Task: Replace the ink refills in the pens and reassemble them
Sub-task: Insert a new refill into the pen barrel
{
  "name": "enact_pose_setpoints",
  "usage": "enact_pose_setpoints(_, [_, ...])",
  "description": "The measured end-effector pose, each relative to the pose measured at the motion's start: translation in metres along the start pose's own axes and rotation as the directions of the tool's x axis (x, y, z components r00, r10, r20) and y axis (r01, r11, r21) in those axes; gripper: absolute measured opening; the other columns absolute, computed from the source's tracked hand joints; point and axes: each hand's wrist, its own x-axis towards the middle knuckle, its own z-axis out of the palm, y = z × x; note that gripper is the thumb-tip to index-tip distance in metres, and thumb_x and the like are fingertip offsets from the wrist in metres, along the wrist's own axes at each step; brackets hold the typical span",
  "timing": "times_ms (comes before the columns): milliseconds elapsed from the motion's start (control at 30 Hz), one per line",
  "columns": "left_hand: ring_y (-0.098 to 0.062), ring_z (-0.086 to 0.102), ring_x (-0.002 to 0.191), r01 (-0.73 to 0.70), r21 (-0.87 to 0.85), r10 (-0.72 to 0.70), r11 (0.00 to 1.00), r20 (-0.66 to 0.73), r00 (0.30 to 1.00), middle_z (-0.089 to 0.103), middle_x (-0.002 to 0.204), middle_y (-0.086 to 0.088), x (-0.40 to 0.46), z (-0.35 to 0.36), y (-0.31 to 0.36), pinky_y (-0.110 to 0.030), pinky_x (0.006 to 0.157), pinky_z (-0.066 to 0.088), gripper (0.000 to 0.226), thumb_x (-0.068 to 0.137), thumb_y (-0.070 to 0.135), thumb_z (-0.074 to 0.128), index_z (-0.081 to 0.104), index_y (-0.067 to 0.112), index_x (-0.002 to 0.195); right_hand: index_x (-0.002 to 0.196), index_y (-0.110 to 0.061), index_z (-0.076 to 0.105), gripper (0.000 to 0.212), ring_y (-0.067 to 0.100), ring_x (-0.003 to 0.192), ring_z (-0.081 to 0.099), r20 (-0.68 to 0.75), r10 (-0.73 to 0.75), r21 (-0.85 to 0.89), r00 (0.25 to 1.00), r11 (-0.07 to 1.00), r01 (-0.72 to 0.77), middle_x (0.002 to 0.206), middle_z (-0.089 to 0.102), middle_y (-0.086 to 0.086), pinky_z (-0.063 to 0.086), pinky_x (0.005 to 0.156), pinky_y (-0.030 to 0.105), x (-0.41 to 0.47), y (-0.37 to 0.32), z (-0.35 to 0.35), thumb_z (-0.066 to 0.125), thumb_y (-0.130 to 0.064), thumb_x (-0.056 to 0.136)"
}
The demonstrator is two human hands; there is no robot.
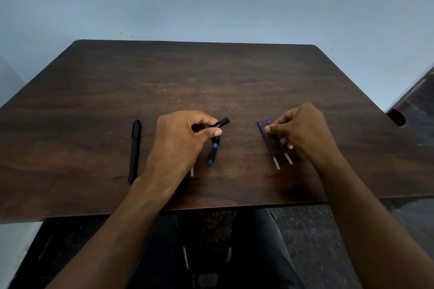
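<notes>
Table: dark wood, we work near its 6 o'clock edge.

Left hand: we grip black barrel, open end toward 2 o'clock.

Right hand: we pinch one of two refills, purple, lying side by side, tips toward 11 o'clock.

Whole pen: black, untouched, at 9 o'clock of left hand.

Tip section: black and blue, off barrel, just below it.

Pale stub under left wrist; old refill, we guess.

Progress, we judge: one pen opened, new refill not yet in; second pen not started.

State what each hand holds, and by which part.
Left hand grips the black pen barrel near its middle. Right hand pinches a refill along its purple shaft.
</notes>
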Motion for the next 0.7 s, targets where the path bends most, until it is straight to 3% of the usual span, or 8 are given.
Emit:
enact_pose_setpoints(133, [0.013, 0.057, 0.080, 0.007, -0.002, -0.007, 1.000, -0.002, 1.000, 0.065, 0.083, 0.020, -0.001, 0.002, -0.001, 0.005, 0.074, 0.037, 0.023, 0.075, 0.024, 0.082, 0.078, 0.021, 0.097, 0.070, -0.008, 0.072, 0.022, 0.006, 0.029, 0.051, -0.032, 0.005, -0.041, 0.999, 0.999, -0.006, 0.054, 0.063, 0.007, 0.040, 0.034, 0.018, 0.001, -0.003, 0.007, 0.086, -0.023, 0.077])
enact_pose_setpoints(233, [0.016, 0.057, 0.079, 0.002, -0.001, -0.002, 1.000, -0.012, 1.000, 0.064, 0.082, 0.023, -0.002, 0.002, -0.001, 0.005, 0.073, 0.036, 0.021, 0.075, 0.023, 0.082, 0.078, 0.022, 0.096, 0.068, -0.010, 0.071, 0.023, 0.011, 0.041, 0.055, -0.054, -0.010, -0.061, 0.998, 0.998, 0.007, 0.053, 0.062, 0.004, 0.042, 0.041, 0.021, 0.003, -0.004, 0.011, 0.086, -0.024, 0.077])
enact_pose_setpoints(467, [0.015, 0.058, 0.079, 0.007, 0.024, -0.007, 1.000, -0.004, 1.000, 0.057, 0.078, 0.032, 0.000, -0.001, -0.002, 0.005, 0.075, 0.037, 0.018, 0.077, 0.022, 0.081, 0.078, 0.025, 0.094, 0.072, -0.008, 0.073, 0.023, 0.013, 0.045, 0.054, -0.033, -0.008, -0.068, 0.999, 0.998, 0.006, 0.057, 0.063, 0.005, 0.048, 0.048, 0.026, 0.004, -0.005, 0.011, 0.086, -0.026, 0.077])
enact_pose_setpoints(700, [0.016, 0.056, 0.077, 0.010, 0.040, -0.009, 0.999, -0.008, 1.000, 0.059, 0.081, 0.028, -0.001, -0.002, -0.005, 0.006, 0.076, 0.037, 0.019, 0.077, 0.022, 0.080, 0.077, 0.024, 0.096, 0.069, -0.010, 0.071, 0.024, 0.003, 0.027, 0.049, -0.021, 0.023, -0.063, 0.999, 0.998, -0.025, 0.053, 0.062, 0.002, 0.040, 0.037, 0.018, 0.005, -0.005, 0.012, 0.086, -0.028, 0.077])
